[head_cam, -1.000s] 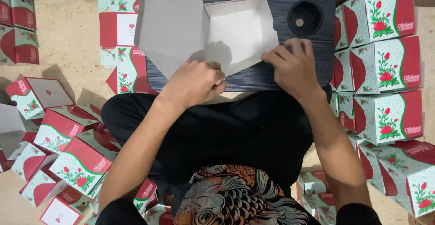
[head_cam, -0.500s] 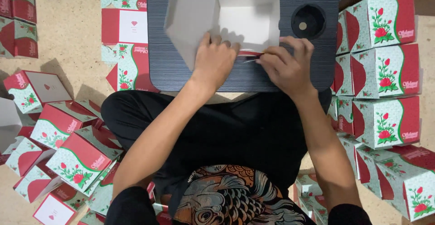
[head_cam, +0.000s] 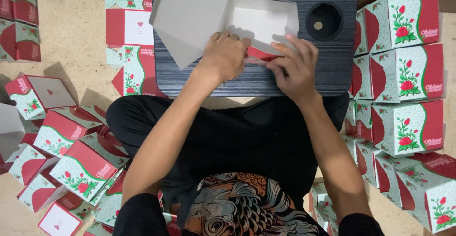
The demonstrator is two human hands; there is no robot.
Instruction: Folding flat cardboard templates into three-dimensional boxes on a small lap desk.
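Half-folded carton (head_cam: 259,24) under both hands' fingers (head_cam: 289,50)

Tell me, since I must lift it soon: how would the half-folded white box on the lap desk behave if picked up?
The half-folded box is probably light, being empty thin card. Its big loose flap stands free, so it would likely flop. Both hands, left and right, press its near edge, suggesting it springs open.

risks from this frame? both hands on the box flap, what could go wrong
1. Both the left hand and right hand press the red front flap of the half-folded box; uneven pressure could crease it.
2. The big grey lid panel stands loose and overhangs the lap desk; it may flop into the box.
3. Stacked finished boxes sit close to the right elbow; a swing could topple them.
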